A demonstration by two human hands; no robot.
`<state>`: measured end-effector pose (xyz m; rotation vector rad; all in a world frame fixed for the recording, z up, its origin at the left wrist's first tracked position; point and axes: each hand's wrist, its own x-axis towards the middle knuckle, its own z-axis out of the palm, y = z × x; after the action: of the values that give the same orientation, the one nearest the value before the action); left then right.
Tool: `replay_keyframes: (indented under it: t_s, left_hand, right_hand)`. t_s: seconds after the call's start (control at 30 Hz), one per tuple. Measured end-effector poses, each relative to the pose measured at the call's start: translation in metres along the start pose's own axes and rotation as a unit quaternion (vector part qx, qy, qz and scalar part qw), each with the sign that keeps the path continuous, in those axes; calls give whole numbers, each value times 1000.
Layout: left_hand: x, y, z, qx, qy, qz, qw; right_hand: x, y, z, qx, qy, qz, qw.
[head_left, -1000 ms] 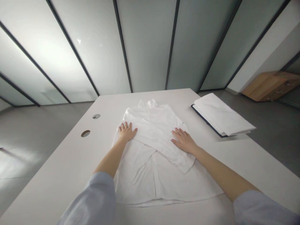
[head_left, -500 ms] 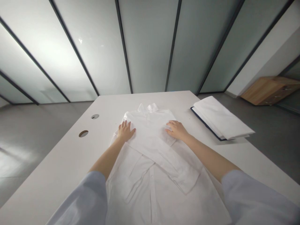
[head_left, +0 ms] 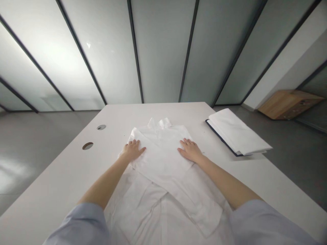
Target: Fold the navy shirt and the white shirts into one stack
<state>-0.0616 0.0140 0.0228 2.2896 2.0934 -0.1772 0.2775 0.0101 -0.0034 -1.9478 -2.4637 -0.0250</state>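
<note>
one head-worn camera faces forward and down — close over the white shirt (head_left: 160, 163) on the table (head_left: 61, 173)

Glare on frosted panels (head_left: 48, 54), warped edges

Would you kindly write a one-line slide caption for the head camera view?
Left hand and right hand rest on a white shirt on a white table, beside folded white cloth.

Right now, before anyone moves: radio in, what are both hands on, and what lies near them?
Left hand, right hand: flat, open on white shirt. Sleeve folded across shirt. Folded white cloth right of shirt, not touching.
</note>
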Motion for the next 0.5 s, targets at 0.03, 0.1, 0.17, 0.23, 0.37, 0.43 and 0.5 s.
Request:
replay_keyframes:
  t_s: [0.03,0.1,0.17,0.23,0.37,0.43,0.5]
  left_hand:
    - [-4,0,-6,0,-10,-4,1000]
    - [-10,1,-19,3,-40,-13,999]
    - [-9,0,-34,9,-81,-19,996]
    - [-1,1,-48,20,-120,-19,992]
    - [32,11,-59,22,-86,17,996]
    - [48,19,-50,4,-24,46,999]
    - [58,27,-33,-14,3,46,999]
  right_hand:
    - [-5,-1,-5,-3,-3,-11,1000]
    - [-10,-2,-18,-9,-24,-23,999]
    - [-7,-2,-34,-2,-53,-5,999]
    - [5,-2,-49,22,-52,30,998]
    - [46,-1,-60,82,37,33,995]
    - [64,-3,-51,88,54,9,995]
    - [73,-7,-35,79,41,-8,996]
